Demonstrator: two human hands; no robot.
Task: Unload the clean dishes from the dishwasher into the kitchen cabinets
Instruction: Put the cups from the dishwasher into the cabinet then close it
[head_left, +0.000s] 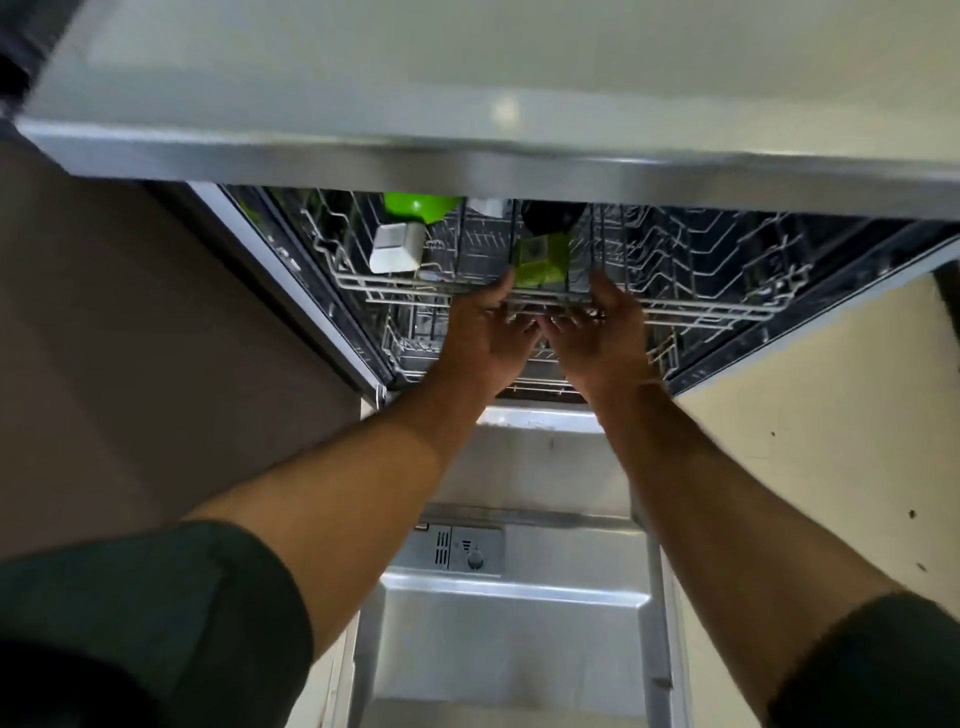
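Dishwasher (514, 623) stands open, its door lowered flat below the top rack (701, 309). Counter (519, 78) overhangs the rack from above and hides its rear. Lower rack (410, 353) sits beneath the top rack; its load cannot be made out.

Left hand (488, 338) and right hand (597, 338) meet side by side at the middle of the top rack's front rail. Fingers of both curl round the wire there and thumbs ride above it, so both hands grip the rack and neither holds a dish.

Dishes remain inside the top rack: white cup (397, 254) at its left front, green cup (540, 260) just behind the rail between the two thumbs, green bowl (421, 208) behind the white cup, and a dark item (553, 215) behind the green cup, too shadowed to identify.

Assessment: the step in hand is drawing the top rack out, and unloading proper is not yet begun. The next move calls for a level, even pull from both hands, so the cups do not tip, until the rack clears the counter. One hand can then let go and take the nearest cup.
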